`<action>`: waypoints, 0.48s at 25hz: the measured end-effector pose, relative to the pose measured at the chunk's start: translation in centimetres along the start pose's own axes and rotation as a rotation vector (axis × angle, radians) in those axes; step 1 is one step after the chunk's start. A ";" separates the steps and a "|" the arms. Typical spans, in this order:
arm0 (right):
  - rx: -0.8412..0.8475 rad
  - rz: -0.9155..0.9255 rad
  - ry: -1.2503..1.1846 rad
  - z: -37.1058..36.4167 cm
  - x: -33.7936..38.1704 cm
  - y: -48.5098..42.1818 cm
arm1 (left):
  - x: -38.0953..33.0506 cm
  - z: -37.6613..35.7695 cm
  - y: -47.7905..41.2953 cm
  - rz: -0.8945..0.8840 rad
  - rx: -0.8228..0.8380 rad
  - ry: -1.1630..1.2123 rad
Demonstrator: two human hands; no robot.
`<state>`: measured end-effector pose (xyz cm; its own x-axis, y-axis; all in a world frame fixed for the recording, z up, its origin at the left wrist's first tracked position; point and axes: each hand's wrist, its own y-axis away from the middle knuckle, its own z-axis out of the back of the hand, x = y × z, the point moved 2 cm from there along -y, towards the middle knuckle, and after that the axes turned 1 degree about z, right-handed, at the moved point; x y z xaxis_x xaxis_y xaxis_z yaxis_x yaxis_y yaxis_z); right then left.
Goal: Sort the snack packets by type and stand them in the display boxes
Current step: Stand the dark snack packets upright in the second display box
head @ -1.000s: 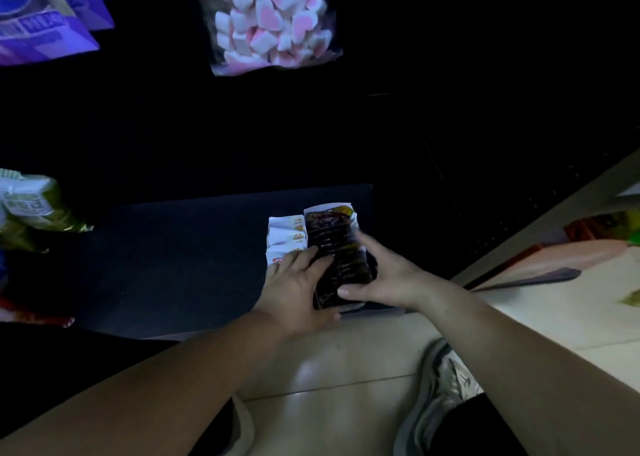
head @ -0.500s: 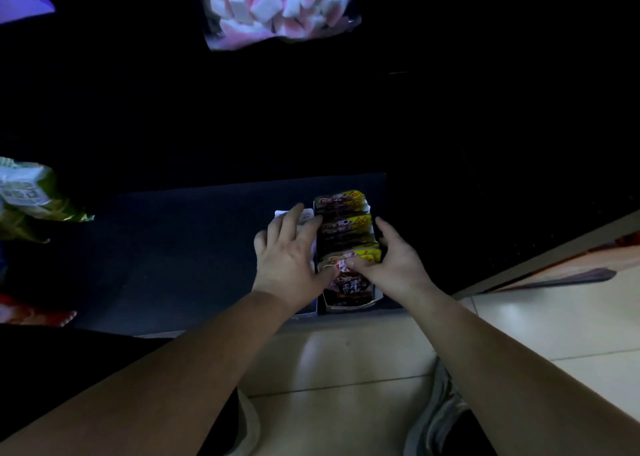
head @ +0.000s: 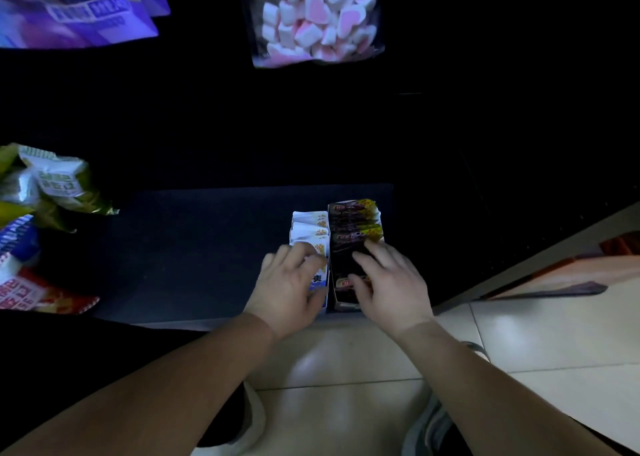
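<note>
Two display boxes stand side by side on the dark bottom shelf [head: 194,247]. The left box [head: 322,299] holds white packets [head: 310,227] with blue print. The right box [head: 343,303] holds dark brown packets [head: 353,218] with yellow tops, standing in a row. My left hand [head: 291,289] rests over the front of the white packets, fingers loosely bent. My right hand [head: 391,282] lies over the front dark packets, its fingers spread and touching them. The packets under both hands are mostly hidden.
A clear bag of pink and white marshmallows [head: 318,15] hangs above. Purple bags [head: 69,8] hang at the upper left. Green, white and red snack bags [head: 45,192] lie at the left. Tiled floor [head: 554,344] and my shoes are below.
A second ago the right hand held a dark packet upright over the right box. Now the packets stand in the box and both hands have slid to the front of the two rows.
</note>
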<state>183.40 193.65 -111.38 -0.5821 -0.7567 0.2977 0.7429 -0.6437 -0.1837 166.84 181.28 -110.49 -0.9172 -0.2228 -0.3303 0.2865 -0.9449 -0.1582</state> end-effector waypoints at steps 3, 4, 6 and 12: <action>0.217 -0.079 -0.100 -0.1 -0.4 -1.2 | -1.7 -1.0 -0.2 -0.072 0.049 0.119; 0.303 -0.085 -0.106 0.0 -0.7 -2.1 | -1.9 -1.5 -0.5 -0.050 0.076 0.158; 0.403 -0.069 -0.077 0.0 -1.7 -4.3 | -1.7 -2.3 -0.9 0.015 0.106 0.200; 0.154 -0.053 0.040 0.7 -3.4 -8.4 | -1.5 -2.7 -3.0 0.175 0.117 0.207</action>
<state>179.38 201.75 -110.16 -0.6321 -0.7282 0.2650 0.7510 -0.6599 -0.0222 168.06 185.10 -112.03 -0.7771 -0.3427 -0.5279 0.3904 -0.9204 0.0228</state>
